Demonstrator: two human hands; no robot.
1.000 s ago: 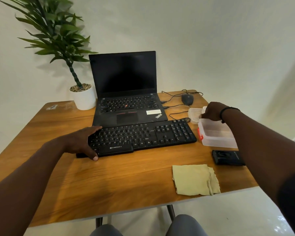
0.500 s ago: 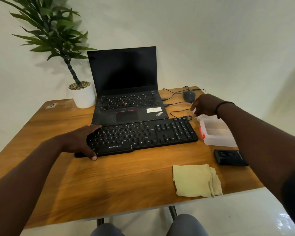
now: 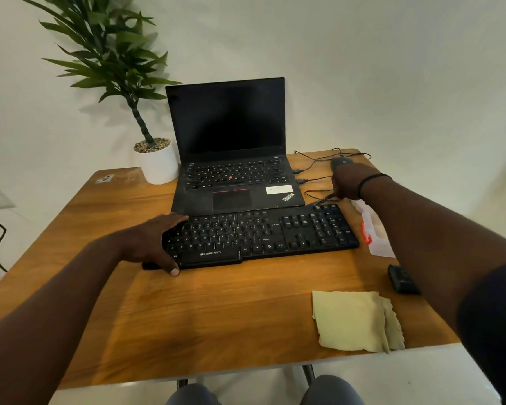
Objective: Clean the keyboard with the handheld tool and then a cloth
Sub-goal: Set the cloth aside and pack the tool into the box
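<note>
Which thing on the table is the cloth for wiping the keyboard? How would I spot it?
Find the wooden table, then its near right corner, in front of the black keyboard. The cloth lies flat there, untouched, with a small black device just behind it. It is the only pale yellow, soft, folded thing.

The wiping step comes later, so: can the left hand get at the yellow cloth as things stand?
Probably yes: the left hand only steadies the keyboard, and bare table lies between it and the cloth.
</note>
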